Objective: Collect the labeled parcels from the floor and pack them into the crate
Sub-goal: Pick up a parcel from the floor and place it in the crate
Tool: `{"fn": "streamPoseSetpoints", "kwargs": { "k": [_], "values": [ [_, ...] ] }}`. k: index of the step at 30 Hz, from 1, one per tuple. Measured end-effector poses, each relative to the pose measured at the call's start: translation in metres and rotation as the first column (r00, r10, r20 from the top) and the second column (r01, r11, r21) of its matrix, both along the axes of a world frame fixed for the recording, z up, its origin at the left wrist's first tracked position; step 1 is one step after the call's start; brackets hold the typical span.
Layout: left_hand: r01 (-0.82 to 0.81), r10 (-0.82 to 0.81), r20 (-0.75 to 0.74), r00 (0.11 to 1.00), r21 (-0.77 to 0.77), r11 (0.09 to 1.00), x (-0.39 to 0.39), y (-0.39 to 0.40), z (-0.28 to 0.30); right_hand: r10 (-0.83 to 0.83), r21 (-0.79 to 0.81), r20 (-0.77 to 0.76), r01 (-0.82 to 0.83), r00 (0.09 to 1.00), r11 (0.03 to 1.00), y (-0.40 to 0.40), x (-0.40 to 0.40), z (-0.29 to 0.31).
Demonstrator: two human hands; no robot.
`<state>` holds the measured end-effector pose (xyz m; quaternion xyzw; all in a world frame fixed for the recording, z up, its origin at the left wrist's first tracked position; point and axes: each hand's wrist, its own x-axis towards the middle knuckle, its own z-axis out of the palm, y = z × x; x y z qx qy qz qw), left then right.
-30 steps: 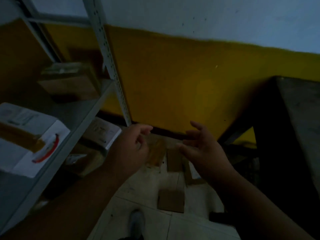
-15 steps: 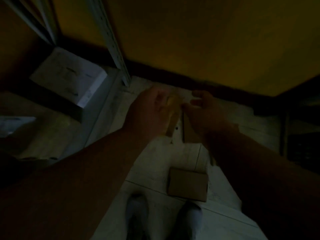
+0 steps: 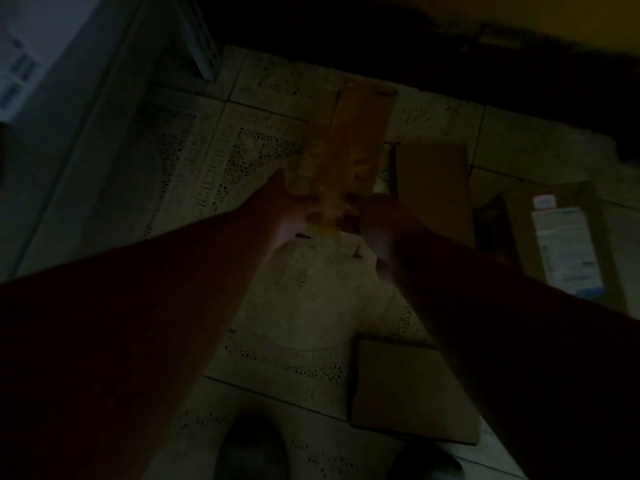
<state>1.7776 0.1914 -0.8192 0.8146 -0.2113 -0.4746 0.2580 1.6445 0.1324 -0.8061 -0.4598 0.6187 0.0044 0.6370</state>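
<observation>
The view is very dim. A long narrow parcel (image 3: 346, 140) wrapped in yellow-brown tape lies on the tiled floor and points away from me. My left hand (image 3: 287, 213) and my right hand (image 3: 377, 213) close on its near end from either side, fingers curled around it. A plain brown parcel (image 3: 433, 181) lies just right of it. Further right is a parcel with a white label (image 3: 561, 244), and another brown parcel (image 3: 412, 393) lies near my feet. No crate is in view.
A metal shelf unit's post (image 3: 202, 50) stands at the upper left, with a white box (image 3: 20, 60) on its low shelf. A dark skirting and yellow wall run along the top. My shoes (image 3: 252, 452) show at the bottom edge.
I have bent down, so the view dropped from the wall to the floor. Both hands went from open in the air to closing on the long parcel's near end.
</observation>
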Motion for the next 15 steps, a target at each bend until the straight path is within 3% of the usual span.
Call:
{"fn": "streamPoseSetpoints", "kwargs": {
  "k": [3,6,8,11,13,15],
  "values": [
    [-0.038,0.041,-0.090,0.995,0.033,0.999,0.004,0.014,0.030,-0.005,-0.104,0.038,0.009,0.999,0.994,0.011,0.010,0.034],
    [-0.100,0.110,-0.122,0.986,0.091,0.991,0.006,0.037,0.102,0.038,-0.335,0.032,-0.025,0.999,0.942,0.032,0.015,0.107],
    [-0.180,0.182,-0.150,0.972,0.025,0.983,0.007,0.054,0.157,0.065,-0.458,-0.023,-0.068,0.998,0.886,0.047,0.016,0.169],
    [-0.309,0.271,-0.347,0.898,-0.056,0.950,0.007,0.067,0.255,0.193,-0.587,-0.126,-0.230,0.973,0.776,0.064,0.010,0.274],
    [-0.306,0.229,-0.423,0.877,-0.122,0.944,0.006,0.070,0.331,0.200,-0.613,-0.074,-0.203,0.977,0.764,0.066,0.008,0.358],
    [-0.275,0.169,-0.439,0.883,-0.190,0.942,0.003,0.069,0.414,0.237,-0.686,-0.082,-0.227,0.968,0.691,0.059,0.008,0.447]
  ]
}}
